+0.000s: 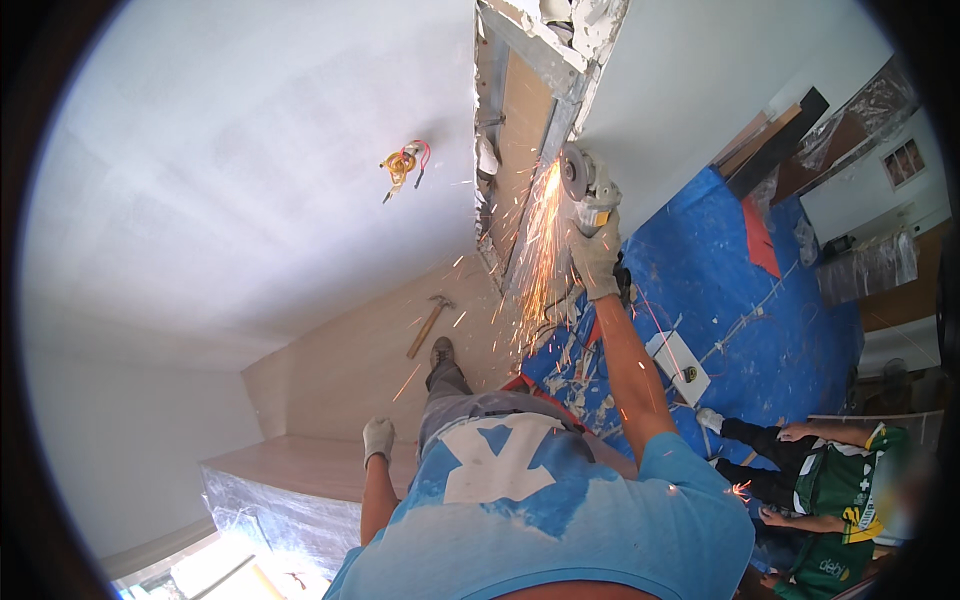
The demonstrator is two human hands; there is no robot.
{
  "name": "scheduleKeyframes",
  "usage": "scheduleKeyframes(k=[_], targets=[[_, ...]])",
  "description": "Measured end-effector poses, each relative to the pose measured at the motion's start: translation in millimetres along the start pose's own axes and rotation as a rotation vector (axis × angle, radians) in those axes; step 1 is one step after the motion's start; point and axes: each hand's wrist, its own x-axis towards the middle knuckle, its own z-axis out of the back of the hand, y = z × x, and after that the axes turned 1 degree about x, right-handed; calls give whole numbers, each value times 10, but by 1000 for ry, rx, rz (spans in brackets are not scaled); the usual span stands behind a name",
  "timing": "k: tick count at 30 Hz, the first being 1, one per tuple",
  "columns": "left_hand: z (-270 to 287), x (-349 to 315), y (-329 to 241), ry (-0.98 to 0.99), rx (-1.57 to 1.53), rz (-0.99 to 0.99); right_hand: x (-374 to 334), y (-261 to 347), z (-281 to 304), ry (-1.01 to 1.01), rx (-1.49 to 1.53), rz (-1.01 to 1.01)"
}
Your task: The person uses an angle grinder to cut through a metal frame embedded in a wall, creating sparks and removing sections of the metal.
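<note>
My right hand (597, 262), in a pale work glove, grips an angle grinder (600, 190) at the end of my outstretched arm. Its disc meets the metal frame (561, 125) of a broken-open doorway, whose edges are ragged plaster. From the contact a thick stream of orange sparks (543, 240) pours downward. Off to the left, my left hand (378, 440) is closed in a matching glove beside a wooden surface (320, 460), and I see nothing in it. A claw hammer (430, 327) lies on the wood-toned floor near my shoe.
Coiled wires (403, 165) poke out of the white wall at left. Plaster rubble (580, 375) litters blue floor sheeting (690, 260) on the right, where a white board (680, 365) lies. At lower right are people in green shirts (840, 480). Dark boards (775, 145) lean farther back.
</note>
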Motion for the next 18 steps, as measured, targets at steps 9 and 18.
scheduleKeyframes(k=[9, 18], targets=[[-3, 29, -24, 3, -92, -9, 42, -105, -47, -25, -58, 20], [0, 11, -1, 4, -19, 12, 9, -97, -48, -60, -153, 7]])
